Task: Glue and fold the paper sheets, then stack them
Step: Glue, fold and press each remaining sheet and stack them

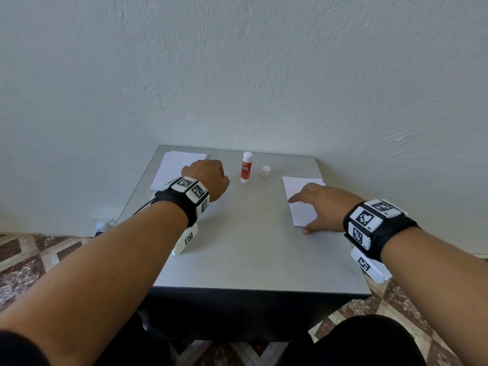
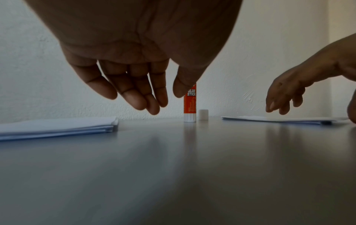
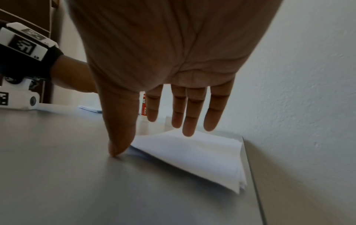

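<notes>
Right hand [image 1: 320,207] spread over folded stack [image 1: 299,204], thumb on table [image 1: 250,247]; left hand [image 1: 208,178] loosely spread, holding nothing.

Open grey table [image 1: 245,247] runs down the middle, bare tabletop between both forearms. Far ahead, 2 uprights block the lane: glue stick [image 1: 246,167] and its loose cap [image 1: 266,171]. Paper stacks flank left [image 1: 174,165] and right [image 1: 298,204].
</notes>
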